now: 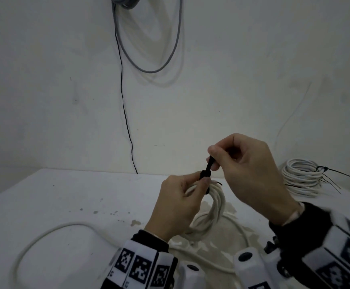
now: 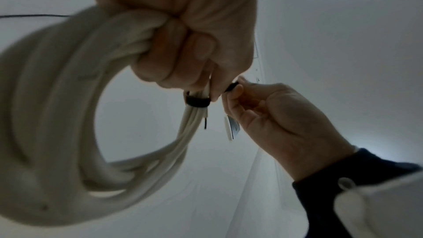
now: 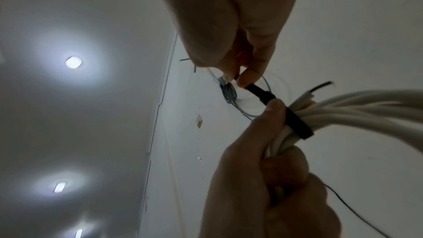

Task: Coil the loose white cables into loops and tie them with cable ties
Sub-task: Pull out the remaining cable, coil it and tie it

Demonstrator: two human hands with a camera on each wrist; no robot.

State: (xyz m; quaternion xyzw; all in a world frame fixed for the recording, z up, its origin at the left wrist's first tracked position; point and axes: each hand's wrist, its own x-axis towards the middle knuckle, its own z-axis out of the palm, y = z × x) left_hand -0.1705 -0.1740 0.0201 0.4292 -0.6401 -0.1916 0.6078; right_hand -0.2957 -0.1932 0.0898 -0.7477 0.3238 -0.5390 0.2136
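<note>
Cinching: right hand (image 1: 251, 172) pinches black tie (image 3: 297, 122) tail, lower centre.
Left hand (image 1: 180, 205): clamps white coil (image 2: 57, 115), beside the band.
Handling: light, springy; likely unwinds if loosened.

Dim, grey light throughout; recessed white ceiling lamps (image 3: 73, 62) flare with haloes. The looped grey wall cable (image 1: 149, 38) casts soft shadows; edges bend, close objects blur.
</note>
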